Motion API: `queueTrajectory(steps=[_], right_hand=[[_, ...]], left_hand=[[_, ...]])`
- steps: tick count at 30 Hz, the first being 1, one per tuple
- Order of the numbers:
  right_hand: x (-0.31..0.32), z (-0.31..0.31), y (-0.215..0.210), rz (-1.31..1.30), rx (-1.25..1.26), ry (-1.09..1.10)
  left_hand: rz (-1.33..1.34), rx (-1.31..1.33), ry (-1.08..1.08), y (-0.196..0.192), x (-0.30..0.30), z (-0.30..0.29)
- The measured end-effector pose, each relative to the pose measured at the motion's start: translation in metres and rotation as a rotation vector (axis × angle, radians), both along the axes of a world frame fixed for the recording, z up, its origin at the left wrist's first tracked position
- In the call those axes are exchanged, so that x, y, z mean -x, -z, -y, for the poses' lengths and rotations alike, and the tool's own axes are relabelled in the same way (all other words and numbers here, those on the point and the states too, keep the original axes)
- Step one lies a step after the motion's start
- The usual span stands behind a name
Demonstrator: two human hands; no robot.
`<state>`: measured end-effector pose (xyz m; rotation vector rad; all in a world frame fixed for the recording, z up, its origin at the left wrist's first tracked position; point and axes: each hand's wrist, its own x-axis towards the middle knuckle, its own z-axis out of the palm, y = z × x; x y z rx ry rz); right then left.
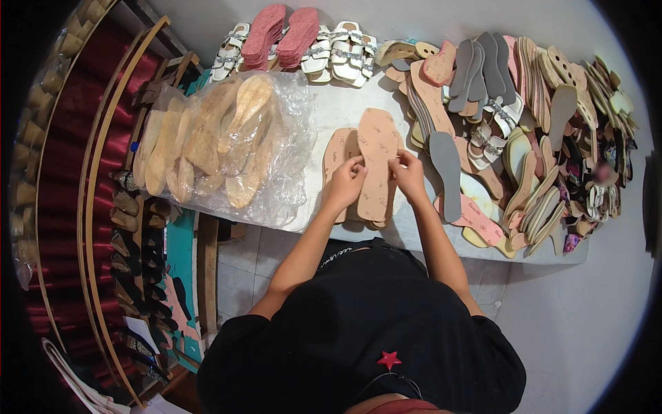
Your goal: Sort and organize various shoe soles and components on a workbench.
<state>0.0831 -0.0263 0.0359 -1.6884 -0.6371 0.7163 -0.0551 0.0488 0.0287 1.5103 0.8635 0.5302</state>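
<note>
Between my two hands is a tan shoe insole [376, 148] with small printed marks, its wide toe end pointing away from me. Fingers of my left hand [348, 182] are closed on its left edge. At its right edge, my right hand [409, 175] pinches it with thumb and fingers. Partly covered beneath it, more tan insoles [337, 153] lie on the white table [329, 103]. How many there are under the top one I cannot tell.
To the left lies a clear plastic bag [289, 138] of wooden shoe lasts [207, 148]. Pink insole stacks [298, 38] and white sandals [347, 52] stand at the back. Piles of insoles [452, 172] crowd the right. A shoe rack [131, 241] is at far left.
</note>
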Motion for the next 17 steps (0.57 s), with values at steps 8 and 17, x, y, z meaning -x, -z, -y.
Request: queueTrajectory(steps=[8, 17], right_hand=[[-0.03, 0.021, 0.048, 0.159, 0.238, 0.093], [-0.022, 0.01, 0.037, 0.426, 0.239, 0.098]], left_hand=[[0.015, -0.017, 0.014, 0.043, -0.023, 0.003], [0.248, 0.017, 0.001, 0.072, -0.033, 0.01]])
